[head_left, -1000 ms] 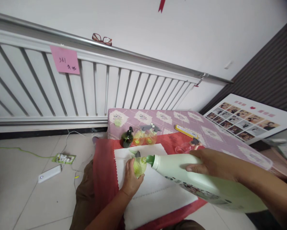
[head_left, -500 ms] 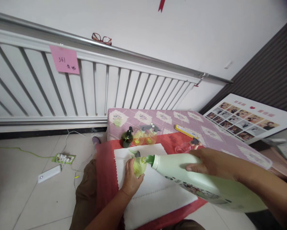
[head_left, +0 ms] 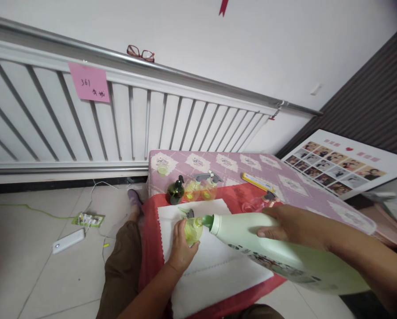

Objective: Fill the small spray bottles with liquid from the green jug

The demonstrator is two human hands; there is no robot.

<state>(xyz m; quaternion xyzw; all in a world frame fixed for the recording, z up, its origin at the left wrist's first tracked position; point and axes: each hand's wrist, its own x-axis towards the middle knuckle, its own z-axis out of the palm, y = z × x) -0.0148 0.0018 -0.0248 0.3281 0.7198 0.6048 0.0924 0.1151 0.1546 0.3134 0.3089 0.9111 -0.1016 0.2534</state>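
My left hand (head_left: 181,249) is closed around a small yellow-green clear bottle (head_left: 194,232), its mouth tilted to the right. From the right, my right hand (head_left: 281,227) grips a large pale green jug (head_left: 304,261) lying almost level. The jug's dark green spout (head_left: 207,220) meets the small bottle's mouth; whether liquid is flowing I cannot make out. Just behind the small bottle lies a dark grey pump head (head_left: 189,214) on the white cloth (head_left: 214,257). A dark green pump bottle (head_left: 176,192) and two clear pump bottles with orange-yellow contents (head_left: 192,191) stand farther back.
A pink pump bottle (head_left: 253,204) lies on the red cloth (head_left: 231,193), near a yellow boxed item (head_left: 258,182). A green lid (head_left: 163,169) sits at the table's far left corner. Behind runs a white radiator (head_left: 171,119). A power strip (head_left: 88,219) is on the floor.
My leg and foot at the left have shifted slightly to the right, and the red cloth's edge there has moved. Both hands, the small bottle and the jug stay in place.
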